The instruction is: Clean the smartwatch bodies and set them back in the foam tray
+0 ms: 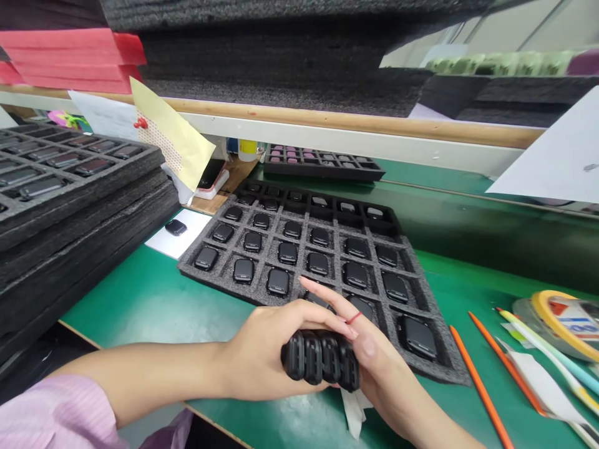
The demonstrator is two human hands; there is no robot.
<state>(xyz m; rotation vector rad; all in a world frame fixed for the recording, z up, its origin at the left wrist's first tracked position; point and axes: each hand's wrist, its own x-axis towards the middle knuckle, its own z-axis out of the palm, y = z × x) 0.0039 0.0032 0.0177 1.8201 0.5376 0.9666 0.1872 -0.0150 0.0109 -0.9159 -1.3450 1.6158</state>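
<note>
Between my two hands, above the front edge of the foam tray, is a row of several black smartwatch cases [322, 358] pressed together side by side. My left hand [262, 349] wraps round them from the left, thumb over the top. From the right my right hand [369, 337] presses against the row, its index finger stretched toward the tray and a red string ring on one finger. A white strip of cloth or paper [354, 411] hangs below my right hand. The black foam tray [262, 299] behind holds many more smartwatch cases [279, 282] in its compartments, partly hidden by my hands.
Stacked foam trays [70, 231] with dark devices rise at the left. One watch case [176, 227] lies on white paper [161, 242]. At the right are orange sticks [482, 386], pens and a tape roll [573, 324]. A shelf edge [327, 125] crosses above, with yellow paper [175, 140] hanging.
</note>
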